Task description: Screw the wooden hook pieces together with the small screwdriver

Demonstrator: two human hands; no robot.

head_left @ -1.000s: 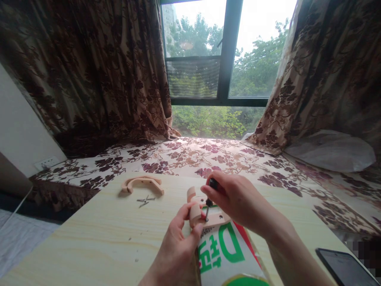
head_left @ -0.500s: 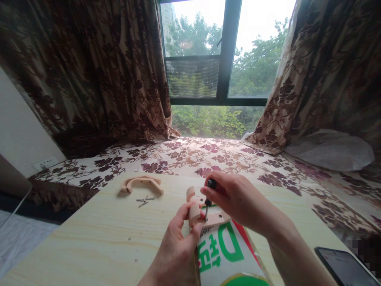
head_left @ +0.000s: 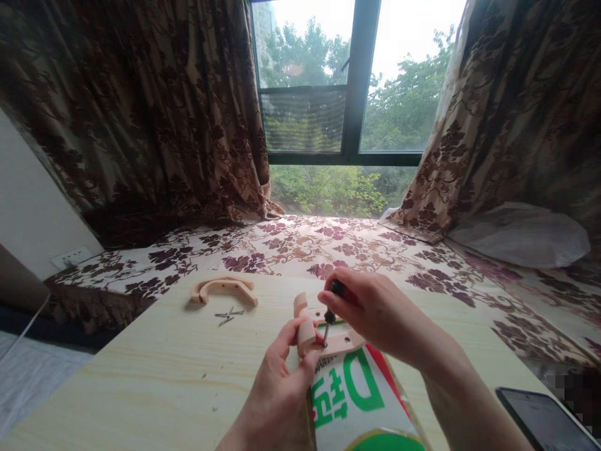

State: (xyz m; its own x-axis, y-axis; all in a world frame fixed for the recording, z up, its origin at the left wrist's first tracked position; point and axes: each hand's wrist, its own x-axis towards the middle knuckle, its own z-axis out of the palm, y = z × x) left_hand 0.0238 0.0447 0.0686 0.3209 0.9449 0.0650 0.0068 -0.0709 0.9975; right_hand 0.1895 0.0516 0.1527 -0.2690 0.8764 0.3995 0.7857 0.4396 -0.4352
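My left hand (head_left: pixel 286 376) grips the near end of a pale wooden piece (head_left: pixel 338 342) with curved ends, which lies on a white bag (head_left: pixel 347 401) with green print. A second curved wooden part (head_left: pixel 300 304) is just behind it. In my right hand (head_left: pixel 370 307) is a black-handled screwdriver (head_left: pixel 336 288), held upright and slightly tilted. Its metal tip meets a hole or screw near the left end of the wooden piece, beside my left fingertips. A dark hole shows further right in the wood.
Two curved wooden pieces (head_left: pixel 228 287) lie at the back left of the pale table (head_left: pixel 154 376), with several screws (head_left: pixel 228 315) in front of them. A phone (head_left: pixel 544 413) is at the right edge. Behind the table is a flowered cloth surface (head_left: pixel 300 244).
The screwdriver's handle has tilted slightly to the right, and the fingers of my right hand have shifted on it. My left hand keeps its hold on the wood.
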